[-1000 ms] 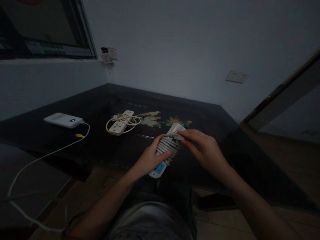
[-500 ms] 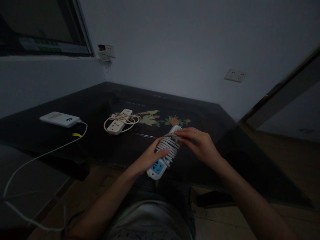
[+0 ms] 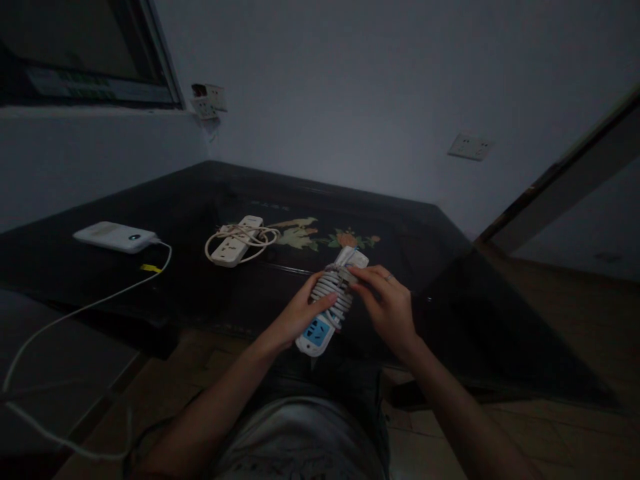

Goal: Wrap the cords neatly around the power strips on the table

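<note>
In the middle of the head view, a white power strip (image 3: 313,344) with a blue socket face is held tilted above the table's near edge. Its grey cord (image 3: 330,285) is wound around it in several tight turns. My left hand (image 3: 299,311) wraps the strip from the left, thumb pressed on the coils. At the upper end of the coils, my right hand (image 3: 386,300) pinches the cord's grey plug (image 3: 345,274) against the strip. The fingers of the left hand behind the strip are hidden.
A second power strip (image 3: 231,251) with a loose cord lies on the dark table (image 3: 200,293). Further left rests a white power bank-like device (image 3: 115,237) with a white cable (image 3: 90,308) hanging off the edge. Wall sockets (image 3: 470,147) sit behind.
My right hand has moved slightly left and down, bringing the plug in against the coils. The left hand keeps its hold on the power strip.
</note>
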Demonstrator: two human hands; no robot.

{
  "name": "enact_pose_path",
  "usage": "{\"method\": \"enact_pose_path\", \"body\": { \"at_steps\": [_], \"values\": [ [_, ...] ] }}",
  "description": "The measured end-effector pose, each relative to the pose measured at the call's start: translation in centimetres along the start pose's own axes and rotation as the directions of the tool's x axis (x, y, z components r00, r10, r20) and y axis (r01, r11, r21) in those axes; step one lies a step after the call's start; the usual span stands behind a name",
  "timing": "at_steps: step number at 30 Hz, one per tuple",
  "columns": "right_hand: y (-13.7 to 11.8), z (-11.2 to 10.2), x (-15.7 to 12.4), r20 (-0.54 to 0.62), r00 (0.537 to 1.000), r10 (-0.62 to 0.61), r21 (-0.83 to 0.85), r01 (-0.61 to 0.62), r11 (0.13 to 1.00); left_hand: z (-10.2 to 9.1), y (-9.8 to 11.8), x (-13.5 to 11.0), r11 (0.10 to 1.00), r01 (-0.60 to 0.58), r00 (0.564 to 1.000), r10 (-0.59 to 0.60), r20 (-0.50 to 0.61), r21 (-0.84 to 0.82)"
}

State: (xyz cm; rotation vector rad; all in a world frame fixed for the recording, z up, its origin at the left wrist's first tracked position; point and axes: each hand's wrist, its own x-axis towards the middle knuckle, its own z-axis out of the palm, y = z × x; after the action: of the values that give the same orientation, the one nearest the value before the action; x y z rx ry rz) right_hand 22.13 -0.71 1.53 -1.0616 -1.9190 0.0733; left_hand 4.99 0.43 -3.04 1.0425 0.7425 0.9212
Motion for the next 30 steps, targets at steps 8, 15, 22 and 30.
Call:
{"method": "enact_pose_path", "body": {
  "at_steps": [8, 15, 22, 30],
  "values": [
    [-0.1, 0.6, -1.3, -0.113, 0.992, -0.052, -0.048, 0.047, 0.998, -0.3, 0.5, 0.1, 0.943, -0.238, 0.971, 0.240, 0.018, 0.232],
    [-0.5, 0.0, -0.6, -0.012, 0.998, -0.063, -0.047, 0.062, 0.997, -0.1, 0.9, -0.1, 0.849, -0.251, 0.954, 0.298, -0.031, 0.465],
    [-1.1, 0.7, -0.2, -0.040, 0.998, -0.051, -0.128, 0.045, 0.991, 0.1, 1.0, -0.3, 0.824, -0.232, 0.953, 0.298, -0.047, 0.518],
    [-0.8, 1.7, -1.0, -0.139, 0.986, -0.096, -0.155, 0.074, 0.985, 0.1, 0.3, 0.0, 0.828, -0.238, 0.946, 0.315, -0.071, 0.508]
  ]
}}
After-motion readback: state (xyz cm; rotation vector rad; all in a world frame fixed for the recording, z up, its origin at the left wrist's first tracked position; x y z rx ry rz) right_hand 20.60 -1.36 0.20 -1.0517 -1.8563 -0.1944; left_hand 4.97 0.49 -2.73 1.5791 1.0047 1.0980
